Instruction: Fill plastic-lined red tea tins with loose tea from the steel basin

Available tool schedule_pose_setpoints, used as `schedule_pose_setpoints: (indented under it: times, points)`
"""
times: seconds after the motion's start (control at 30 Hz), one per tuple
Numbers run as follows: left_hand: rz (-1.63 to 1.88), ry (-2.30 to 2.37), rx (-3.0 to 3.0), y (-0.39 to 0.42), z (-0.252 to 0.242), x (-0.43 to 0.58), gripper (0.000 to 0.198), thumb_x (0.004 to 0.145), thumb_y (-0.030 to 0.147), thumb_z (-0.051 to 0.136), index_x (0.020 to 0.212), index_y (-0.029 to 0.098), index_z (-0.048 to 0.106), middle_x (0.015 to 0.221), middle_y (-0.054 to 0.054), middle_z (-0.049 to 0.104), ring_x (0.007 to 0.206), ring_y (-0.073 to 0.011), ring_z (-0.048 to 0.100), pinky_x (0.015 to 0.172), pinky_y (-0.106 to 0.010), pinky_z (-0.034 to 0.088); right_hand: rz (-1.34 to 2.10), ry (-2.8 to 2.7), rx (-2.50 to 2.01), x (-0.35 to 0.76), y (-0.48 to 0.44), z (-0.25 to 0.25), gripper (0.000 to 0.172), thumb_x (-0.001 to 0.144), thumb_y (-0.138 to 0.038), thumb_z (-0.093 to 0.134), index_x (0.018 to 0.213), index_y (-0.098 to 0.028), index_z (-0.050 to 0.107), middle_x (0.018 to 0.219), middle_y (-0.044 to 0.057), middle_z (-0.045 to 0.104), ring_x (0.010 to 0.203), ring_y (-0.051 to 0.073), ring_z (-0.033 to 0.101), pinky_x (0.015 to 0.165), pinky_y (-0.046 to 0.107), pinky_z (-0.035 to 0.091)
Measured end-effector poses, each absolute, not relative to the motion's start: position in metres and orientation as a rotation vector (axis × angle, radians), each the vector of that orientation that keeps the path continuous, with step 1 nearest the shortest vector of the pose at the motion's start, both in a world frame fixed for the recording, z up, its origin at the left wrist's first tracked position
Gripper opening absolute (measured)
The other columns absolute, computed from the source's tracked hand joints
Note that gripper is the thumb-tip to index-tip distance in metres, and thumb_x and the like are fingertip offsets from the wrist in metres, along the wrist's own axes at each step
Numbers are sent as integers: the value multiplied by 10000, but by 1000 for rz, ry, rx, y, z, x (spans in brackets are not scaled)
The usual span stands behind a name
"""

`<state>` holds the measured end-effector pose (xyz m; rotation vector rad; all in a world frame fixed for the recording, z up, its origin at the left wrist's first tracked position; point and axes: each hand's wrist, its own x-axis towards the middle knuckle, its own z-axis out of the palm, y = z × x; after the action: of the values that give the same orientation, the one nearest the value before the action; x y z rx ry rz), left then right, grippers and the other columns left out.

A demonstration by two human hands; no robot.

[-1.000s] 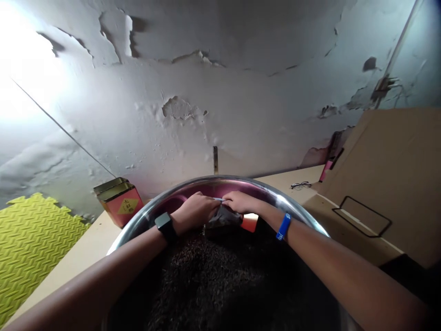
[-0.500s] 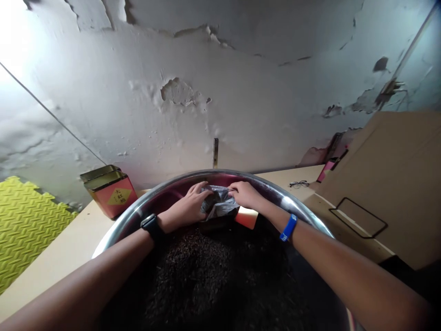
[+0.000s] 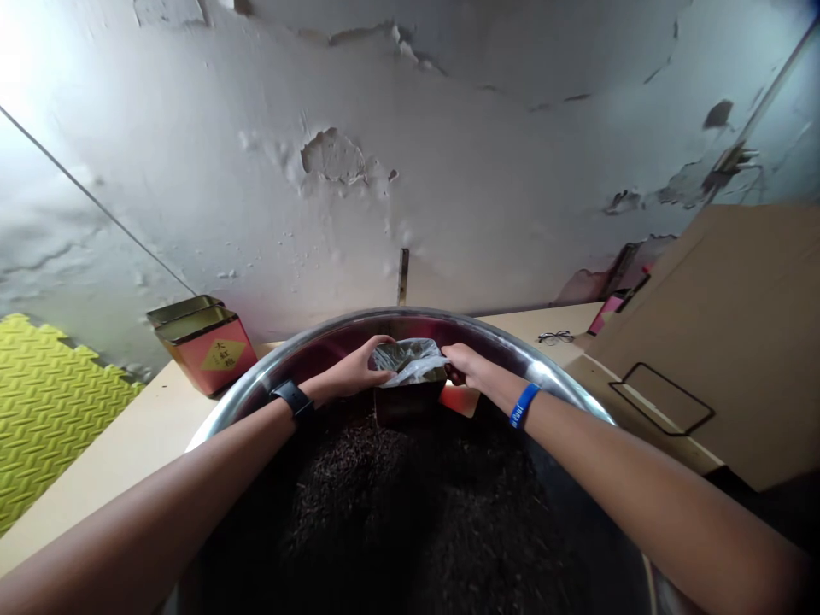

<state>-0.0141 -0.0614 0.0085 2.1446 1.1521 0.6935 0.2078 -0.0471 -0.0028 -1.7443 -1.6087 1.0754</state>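
A large stainless steel basin (image 3: 346,327) with a dark red inner wall holds a heap of dark loose tea leaves (image 3: 397,512). At its far side stands a dark box-shaped packet (image 3: 408,406), lined with a clear plastic bag (image 3: 410,360) whose mouth is spread open. My left hand (image 3: 359,369) pinches the bag's left edge, and my right hand (image 3: 465,366) grips its right edge. The packet rests against the leaves, and its lower part is in shadow. A black watch sits on my left wrist and a blue band on my right.
Behind the basin, a red and gold tea tin (image 3: 206,346) and a pair of glasses (image 3: 555,337) stand on a cream table (image 3: 137,444). An orange card (image 3: 462,400) shows beyond the packet. A cardboard sheet (image 3: 705,342) leans at right; a green foam mat (image 3: 55,410) lies at left.
My hands have moved apart, and the plastic bag, crumpled between them before, is now spread open over the dark packet. The view has tilted slightly downward.
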Motion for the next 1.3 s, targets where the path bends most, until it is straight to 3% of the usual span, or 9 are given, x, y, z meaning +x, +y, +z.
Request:
schedule_pose_setpoints:
  times: [0.1,0.17,0.3,0.4,0.53,0.7,1.0,1.2,1.3]
  points:
    - [698,1247,1993,-57,0,-14,632,756,532,510,1267,190,364,933,-65,560,787,-175,532,718,-296,438,1108,-1540,-1756,204,-49,-8,221,832,-195,342,621,-169,404,421,-52,309,346,55,286,355,181,264]
    - [740,1298,1834,-54,-8,-11,620,778,617,408,1238,202,380,984,-81,547,789,-185,537,665,-288,461,1114,-1531,-1760,206,-51,-5,187,835,-187,373,657,-166,425,425,-55,330,343,53,302,357,179,265]
    - [798,1417,1557,-51,-20,-6,589,804,662,265,1131,201,432,950,-99,534,724,-198,540,523,-302,492,1258,-1576,-1752,222,-52,12,139,840,-251,451,760,-150,502,551,13,534,445,104,510,420,211,402]
    - [809,1385,1379,-55,-14,-7,468,852,558,308,1055,163,458,871,-87,550,697,-173,544,561,-319,520,1513,-1552,-1648,234,-51,21,211,851,-325,454,840,-133,543,717,66,619,620,143,612,553,255,500]
    - [723,1110,1239,-63,5,-19,237,790,313,544,985,179,530,970,-62,589,819,-150,568,717,-297,529,1765,-1452,-1487,239,-50,20,94,806,-151,489,862,-106,550,728,71,623,704,142,625,673,268,524]
    - [672,985,1133,-66,16,-27,263,674,112,627,923,173,568,1035,-47,600,846,-112,571,803,-253,490,1834,-1525,-1376,238,-52,20,172,674,-20,557,816,-115,537,718,33,611,715,130,622,773,310,522]
    - [592,970,1236,-64,20,-30,520,536,8,634,1026,136,517,882,-23,594,798,-104,556,782,-251,434,1280,-1870,-1680,215,-63,10,319,572,63,475,830,-125,495,758,41,594,692,178,615,603,318,552]
    - [534,1031,1321,-65,10,-31,408,513,-20,567,888,128,503,701,20,553,655,-94,528,646,-229,427,1091,-1921,-1738,210,-62,5,407,551,79,491,899,-131,499,813,68,613,688,200,613,559,298,533]
    - [554,1036,1245,-59,-2,-31,401,507,-20,584,867,136,503,734,8,580,694,-100,553,669,-223,438,1104,-1933,-1752,213,-59,2,448,554,76,483,957,-120,493,808,80,621,647,195,609,531,293,523]
